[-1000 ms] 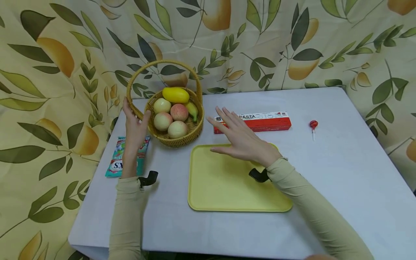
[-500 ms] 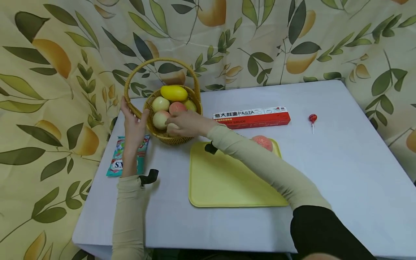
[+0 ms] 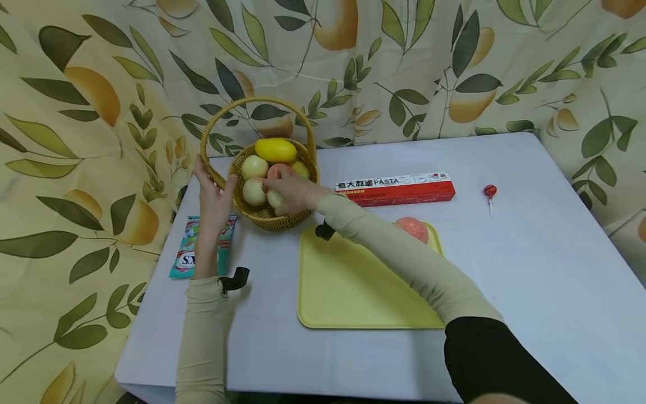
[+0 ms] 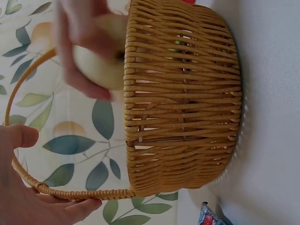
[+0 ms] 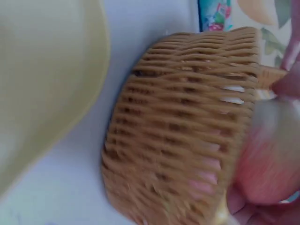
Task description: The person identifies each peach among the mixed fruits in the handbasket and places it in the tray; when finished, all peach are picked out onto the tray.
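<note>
My left hand (image 3: 214, 196) grips the left side of the handle (image 4: 84, 193) of a woven basket (image 3: 275, 223), thumb on one side and fingers on the other. Inside the basket lie a smooth yellow fruit (image 3: 276, 150), a pale peach (image 3: 254, 167), a pinker peach (image 3: 279, 170) and another peach (image 3: 253, 192). At the basket's front right, my right hand (image 3: 298, 193) holds a pale peach with a pink side (image 5: 272, 154). In the left wrist view this peach (image 4: 101, 61) shows at the rim between the fingers. The right hand partly hides a yellow banana (image 3: 301, 169).
A yellow tray (image 3: 353, 292) lies right of the basket, with a pink peach (image 3: 414, 229) near its back edge, partly behind the right sleeve. Behind it is a red pasta box (image 3: 404, 193). A lollipop (image 3: 490, 193) lies farther right, a teal candy bag (image 3: 184, 252) under the left wrist.
My right hand has moved from above the tray into the basket and taken hold of a peach. A pink peach now shows on the tray. The left hand stays at the handle.
</note>
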Motion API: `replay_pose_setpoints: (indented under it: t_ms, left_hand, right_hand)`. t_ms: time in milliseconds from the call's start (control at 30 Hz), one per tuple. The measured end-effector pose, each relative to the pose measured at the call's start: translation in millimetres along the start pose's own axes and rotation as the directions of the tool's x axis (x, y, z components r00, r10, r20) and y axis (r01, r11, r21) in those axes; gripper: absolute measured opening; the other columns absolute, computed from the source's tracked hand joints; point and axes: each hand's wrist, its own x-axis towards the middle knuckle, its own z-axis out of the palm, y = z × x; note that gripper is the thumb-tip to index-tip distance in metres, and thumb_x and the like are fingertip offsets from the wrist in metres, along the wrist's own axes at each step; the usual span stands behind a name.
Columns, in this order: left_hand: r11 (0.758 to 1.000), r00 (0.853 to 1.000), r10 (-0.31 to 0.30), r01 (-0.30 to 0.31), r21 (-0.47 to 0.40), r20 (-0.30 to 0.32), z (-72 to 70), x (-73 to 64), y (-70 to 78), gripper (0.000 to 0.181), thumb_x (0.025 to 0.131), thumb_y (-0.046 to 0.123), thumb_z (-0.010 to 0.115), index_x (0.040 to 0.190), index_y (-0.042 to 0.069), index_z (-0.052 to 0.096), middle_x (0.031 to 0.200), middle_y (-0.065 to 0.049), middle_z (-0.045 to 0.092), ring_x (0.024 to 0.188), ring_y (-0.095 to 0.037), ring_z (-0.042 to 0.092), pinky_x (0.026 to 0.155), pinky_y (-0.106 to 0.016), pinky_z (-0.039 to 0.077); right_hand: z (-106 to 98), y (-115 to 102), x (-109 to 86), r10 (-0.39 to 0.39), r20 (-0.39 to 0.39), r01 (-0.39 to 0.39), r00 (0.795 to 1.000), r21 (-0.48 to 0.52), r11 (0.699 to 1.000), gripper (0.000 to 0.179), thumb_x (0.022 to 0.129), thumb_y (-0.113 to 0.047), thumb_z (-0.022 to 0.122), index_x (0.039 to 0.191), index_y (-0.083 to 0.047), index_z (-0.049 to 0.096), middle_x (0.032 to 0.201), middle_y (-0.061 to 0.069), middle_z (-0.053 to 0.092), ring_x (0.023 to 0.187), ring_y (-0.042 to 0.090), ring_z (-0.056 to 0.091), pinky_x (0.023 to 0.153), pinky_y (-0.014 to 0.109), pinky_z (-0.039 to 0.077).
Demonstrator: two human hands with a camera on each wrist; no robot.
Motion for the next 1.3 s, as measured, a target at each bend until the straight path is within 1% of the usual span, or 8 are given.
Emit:
replay_pose_setpoints:
  t_ms: [100, 167, 367, 700, 833, 1000, 1133, 1300]
  left_hand:
    - [1.0, 1.0, 0.023, -0.023, 0.004, -0.007, -0.6, 1.5, -6.3, 0.088, 0.104, 0.028, 0.056, 0.165, 0.019, -0.007, 0.174, -0.012, -0.004, 0.161, -0.029, 0.01, 0.129, -0.053, 0.022]
    - [1.0, 1.0, 0.019, -0.019, -0.004, -0.001, -0.9, -1.2, 2.5, 0.087, 0.104, 0.025, 0.056, 0.165, 0.014, -0.006, 0.174, -0.014, -0.004, 0.161, -0.031, 0.01, 0.129, -0.053, 0.021]
    - [1.0, 1.0, -0.003, 0.003, 0.006, 0.01, -2.0, -7.0, 31.9, 0.087, 0.104, 0.021, 0.054, 0.163, 0.005, -0.008, 0.173, -0.019, -0.005, 0.162, -0.03, 0.003, 0.131, -0.05, 0.012]
    - [0.999, 1.0, -0.015, 0.016, 0.041, -0.009, 0.5, 2.3, 0.1, 0.09, 0.103, 0.028, 0.056, 0.165, 0.018, -0.009, 0.175, -0.01, -0.005, 0.161, -0.022, 0.002, 0.132, -0.046, 0.012]
    - [0.999, 1.0, -0.012, 0.013, 0.05, -0.015, 0.7, 1.2, -3.6, 0.09, 0.103, 0.031, 0.056, 0.165, 0.02, -0.008, 0.175, -0.008, -0.003, 0.161, -0.021, 0.005, 0.132, -0.045, 0.013]
    - [0.998, 0.999, -0.033, 0.032, 0.046, 0.001, 0.4, -0.5, -3.0, 0.091, 0.104, 0.029, 0.055, 0.164, 0.021, -0.012, 0.175, -0.009, -0.005, 0.161, -0.021, 0.002, 0.132, -0.045, 0.011]
    - [0.998, 0.999, -0.047, 0.047, 0.034, 0.009, 0.0, -5.0, 8.6, 0.09, 0.103, 0.025, 0.055, 0.164, 0.016, -0.011, 0.174, -0.013, -0.005, 0.161, -0.024, 0.002, 0.132, -0.047, 0.01]
    - [0.999, 0.999, -0.046, 0.045, 0.016, 0.012, 0.0, -11.3, 28.4, 0.088, 0.103, 0.022, 0.053, 0.164, 0.011, -0.01, 0.174, -0.017, -0.006, 0.161, -0.028, 0.001, 0.132, -0.049, 0.01]
  right_hand:
    - [-7.0, -3.6, -12.4, -0.052, -0.115, 0.05, 0.992, -0.027, 0.998, 0.043, 0.094, -0.036, 0.066, 0.135, -0.026, 0.06, 0.149, 0.006, 0.042, 0.112, 0.028, 0.056, 0.09, 0.04, 0.054]
    - [-12.6, -6.9, -25.2, -0.067, -0.176, 0.061, 0.982, -0.04, 0.997, 0.041, 0.096, -0.041, 0.063, 0.134, -0.028, 0.062, 0.144, 0.003, 0.049, 0.1, 0.027, 0.06, 0.083, 0.04, 0.055]
    - [-21.6, -14.0, -67.1, -0.034, -0.213, 0.045, 0.976, 0.047, 0.998, 0.044, 0.092, -0.054, 0.064, 0.129, -0.03, 0.06, 0.128, 0.005, 0.054, 0.096, 0.021, 0.059, 0.078, 0.039, 0.051]
    - [-18.0, -9.3, -149.5, -0.085, -0.184, 0.107, 0.979, 0.116, 0.987, 0.026, 0.093, -0.039, 0.059, 0.115, -0.035, 0.072, 0.124, -0.004, 0.063, 0.105, 0.016, 0.058, 0.088, 0.037, 0.048]
    - [-11.6, -5.4, -181.0, -0.023, -0.222, 0.044, 0.975, 0.088, 0.995, 0.023, 0.091, -0.036, 0.062, 0.111, -0.036, 0.073, 0.121, -0.006, 0.063, 0.102, 0.016, 0.061, 0.082, 0.035, 0.05]
    - [-1.3, -0.3, -216.3, 0.103, -0.274, -0.101, 0.956, 0.02, 0.995, 0.025, 0.084, -0.033, 0.071, 0.109, -0.036, 0.071, 0.121, -0.007, 0.062, 0.096, 0.016, 0.06, 0.069, 0.03, 0.049]
    - [4.5, 6.5, -240.9, 0.15, -0.297, -0.157, 0.943, 0.003, 0.988, 0.036, 0.083, -0.032, 0.076, 0.118, -0.031, 0.07, 0.123, -0.004, 0.063, 0.098, 0.016, 0.061, 0.07, 0.03, 0.052]
    - [10.9, 16.7, -272.9, 0.209, -0.277, -0.191, 0.938, 0.092, 0.977, 0.046, 0.083, -0.038, 0.084, 0.125, -0.029, 0.067, 0.125, -0.001, 0.061, 0.106, 0.022, 0.061, 0.078, 0.034, 0.053]
